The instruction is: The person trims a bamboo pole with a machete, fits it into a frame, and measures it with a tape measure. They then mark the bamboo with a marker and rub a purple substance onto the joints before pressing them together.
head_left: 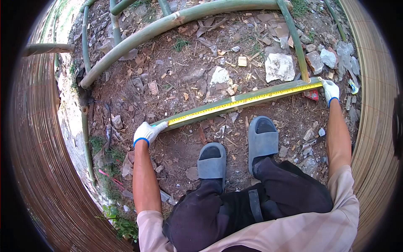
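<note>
Bare littered dirt (180, 143), rubble upper right. Bamboo pole (252, 95), mid-frame, slanting: likely stiff, light, smooth; best gripped near ends. Yellow tape measure (235, 103) laid along it. Left hand (147, 132) gloved, fingers pinning tape's lower-left end; right hand (330, 91) clasping upper-right end.

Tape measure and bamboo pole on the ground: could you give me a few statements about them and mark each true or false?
1. The yellow tape measure lies stretched along the bamboo pole. True.
2. Both hands are bare. False: the left hand and right hand wear white gloves.
3. Each hand is at one end of the tape. True.
4. The person wears boots. False: grey slides.
5. The ground is littered with wood chips and stones. True.
</note>
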A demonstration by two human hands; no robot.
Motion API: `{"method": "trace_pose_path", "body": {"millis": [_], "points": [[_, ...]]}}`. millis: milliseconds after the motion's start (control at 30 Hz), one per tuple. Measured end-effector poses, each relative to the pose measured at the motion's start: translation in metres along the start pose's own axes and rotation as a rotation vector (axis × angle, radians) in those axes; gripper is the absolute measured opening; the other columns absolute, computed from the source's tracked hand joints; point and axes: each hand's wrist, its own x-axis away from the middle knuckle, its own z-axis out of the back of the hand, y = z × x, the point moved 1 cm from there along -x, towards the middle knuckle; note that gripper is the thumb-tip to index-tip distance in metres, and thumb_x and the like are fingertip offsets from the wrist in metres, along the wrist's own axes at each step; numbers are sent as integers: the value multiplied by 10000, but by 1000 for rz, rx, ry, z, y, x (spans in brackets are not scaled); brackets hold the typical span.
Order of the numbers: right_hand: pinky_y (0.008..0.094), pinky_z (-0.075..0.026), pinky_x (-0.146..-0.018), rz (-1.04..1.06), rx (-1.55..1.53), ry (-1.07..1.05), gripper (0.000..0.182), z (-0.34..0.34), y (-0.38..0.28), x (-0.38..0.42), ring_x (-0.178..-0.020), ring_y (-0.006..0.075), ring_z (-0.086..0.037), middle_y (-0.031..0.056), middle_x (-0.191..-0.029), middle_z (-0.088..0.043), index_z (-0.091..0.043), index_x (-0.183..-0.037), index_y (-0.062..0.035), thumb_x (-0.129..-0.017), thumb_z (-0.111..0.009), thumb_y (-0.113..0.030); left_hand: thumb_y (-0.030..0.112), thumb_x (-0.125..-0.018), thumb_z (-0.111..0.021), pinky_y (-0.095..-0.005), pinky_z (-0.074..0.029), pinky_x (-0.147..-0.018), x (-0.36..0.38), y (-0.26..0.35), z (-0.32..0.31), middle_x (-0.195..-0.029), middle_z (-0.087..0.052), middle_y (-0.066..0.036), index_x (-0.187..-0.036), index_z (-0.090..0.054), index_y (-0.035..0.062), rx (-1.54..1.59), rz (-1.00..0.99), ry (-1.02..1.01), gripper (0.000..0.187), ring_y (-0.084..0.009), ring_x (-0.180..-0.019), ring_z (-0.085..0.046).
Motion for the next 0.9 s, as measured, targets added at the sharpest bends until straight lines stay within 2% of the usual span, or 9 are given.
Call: {"method": "trace_pose_path", "body": {"millis": [233,333,400,567,733,800,833,867,900], "points": [[263,-499,-557,36,30,7,309,1,-6,4,-643,93,-606,19,-879,-725,-763,-1128,-71,-983,-724,-342,853,-674,-726,-450,-565,-904,-2,-2,-1,-1090,-736,-308,-1129,-712,-143,-17,-6,2,1095,-414,-1058,-728],[298,-515,-670,-33,0,-12,366,3,-12,12,-747,120,-651,60,-941,-769,-786,-1108,-30,-945,-757,-357,855,-674,-725,-451,-566,-903,2,1,2,-1085,-737,-309,-1118,-717,-142,-20,-6,10,1091,-416,-1057,-729],[265,-493,-552,-36,-19,-21,321,2,-14,13,-641,95,-604,11,-864,-717,-762,-1132,-70,-979,-730,-350,860,-675,-719,-452,-566,-901,7,5,5,-1078,-738,-309,-1112,-720,-140,-30,-20,12,1091,-418,-1054,-729],[268,-479,-522,4,8,8,302,-1,-12,12,-600,94,-593,20,-807,-703,-760,-1114,-58,-972,-744,-324,855,-685,-714,-452,-566,-900,0,1,1,-1071,-739,-309,-1108,-727,-130,-20,-14,-15,1072,-418,-1049,-730],[277,-466,-517,38,39,45,285,-2,-17,17,-596,91,-582,18,-799,-701,-768,-1073,-47,-955,-766,-306,850,-686,-720,-440,-549,-958,1,0,1,-1178,-711,-319,-1199,-679,-144,-21,17,-1,1120,-409,-1139,-699],[346,-535,-809,-37,80,15,420,2,-25,23,-882,176,-692,102,-989,-786,-788,-1082,-28,-898,-805,-405,851,-685,-722,-436,-540,-981,-4,-1,-1,-1218,-696,-321,-1240,-650,-145,-29,13,-22,1142,-408,-1171,-683],[351,-536,-815,-43,96,19,450,2,-25,23,-885,179,-694,106,-993,-787,-788,-1080,-23,-890,-813,-430,854,-684,-720,-437,-541,-978,-5,-2,-1,-1216,-696,-320,-1234,-652,-143,-32,18,-17,1141,-408,-1168,-684],[352,-536,-815,-39,68,18,465,1,-25,23,-885,181,-695,105,-989,-788,-790,-1071,-21,-881,-821,-444,857,-683,-719,-439,-541,-976,-6,-4,-2,-1215,-697,-320,-1228,-654,-141,-35,24,-13,1139,-409,-1166,-685],[319,-497,-677,-5,59,42,408,1,-29,27,-749,133,-630,61,-895,-744,-781,-1064,-26,-896,-823,-395,857,-683,-719,-439,-541,-976,-6,-5,-2,-1215,-697,-320,-1228,-654,-141,-36,15,-14,1139,-409,-1166,-685]]}}
